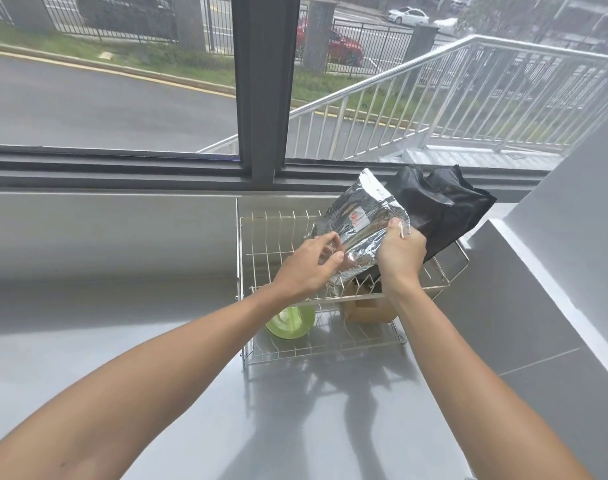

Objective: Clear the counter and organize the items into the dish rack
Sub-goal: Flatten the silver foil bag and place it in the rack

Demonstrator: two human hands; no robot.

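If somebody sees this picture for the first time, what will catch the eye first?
First the shiny silver foil bag, held by both hands, the left hand and the right hand, over the upper tier of the wire dish rack. Behind it, a black bag rests on the rack's right end. A green plate stands on the lower tier.

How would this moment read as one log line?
hands: left and right gripping foil bag | place: over dish rack top tier | lower tier: green plate

Foil pouch (358, 233) crinkled, shiny silver; dish rack (261, 244) thin bright metal wire; bag (444, 206) matt black cloth; plate (290, 322) glossy green; tabletop (122, 306) smooth grey.
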